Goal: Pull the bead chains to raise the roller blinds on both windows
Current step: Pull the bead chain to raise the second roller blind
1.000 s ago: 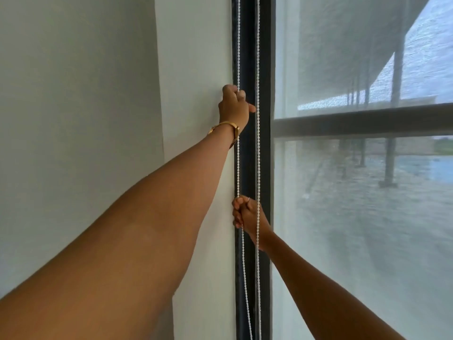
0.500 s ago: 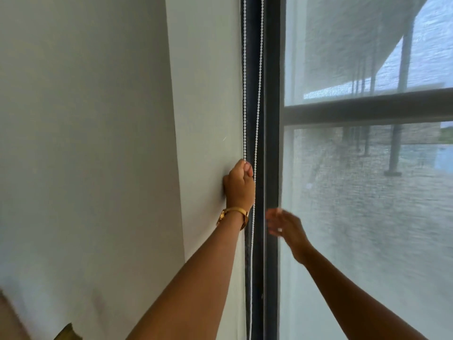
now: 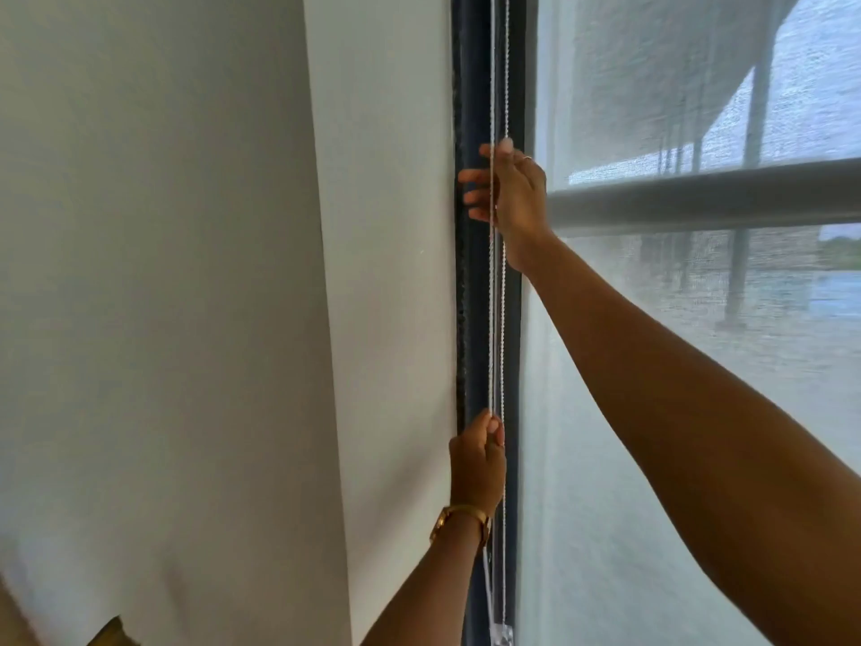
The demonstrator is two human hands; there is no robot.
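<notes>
A white bead chain (image 3: 492,319) hangs as two strands along the dark window frame (image 3: 473,296). My left hand (image 3: 477,463), with a gold watch at the wrist, is low and closed around the left strand. My right hand (image 3: 510,193) is high up at the chain with its fingers spread; the left strand crosses in front of the fingers, which are not closed on it. The translucent grey roller blind (image 3: 652,435) covers the window pane to the right of the frame.
A white wall (image 3: 186,272) fills the left side, with a corner edge near the frame. A horizontal window bar (image 3: 722,193) shows through the blind. A clear chain holder (image 3: 501,636) sits at the bottom of the frame.
My left hand has pulled the chain down from high on the frame to low. My right hand let go of the chain and rose to the top, fingers open.
</notes>
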